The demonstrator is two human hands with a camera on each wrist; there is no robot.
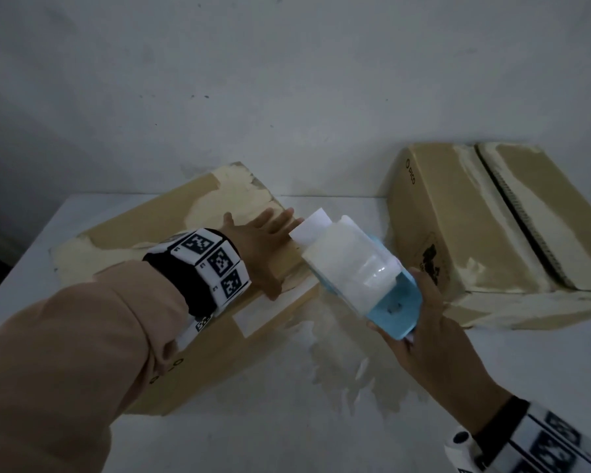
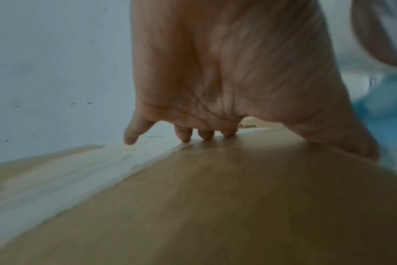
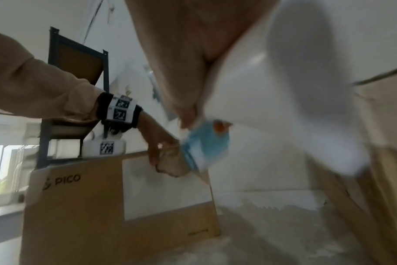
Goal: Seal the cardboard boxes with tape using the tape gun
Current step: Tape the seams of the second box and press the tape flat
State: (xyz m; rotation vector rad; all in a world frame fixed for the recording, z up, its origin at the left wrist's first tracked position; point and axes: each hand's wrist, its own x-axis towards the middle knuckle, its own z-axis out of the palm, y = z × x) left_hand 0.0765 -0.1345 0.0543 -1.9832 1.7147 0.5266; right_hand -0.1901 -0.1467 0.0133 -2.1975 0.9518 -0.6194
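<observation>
Blue tape gun [image 1: 382,285] (clear roll), tan box [image 1: 151,268] with torn, peeling patches

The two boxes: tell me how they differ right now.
The left box has the left hand pressed flat on its top; the right box is untouched. The right box shows a dark open gap between its top flaps; no such gap shows on the left box. The tape gun, gripped by the right hand, hangs by the left box. Both are brown, PICO-printed, with torn tape patches.
</observation>
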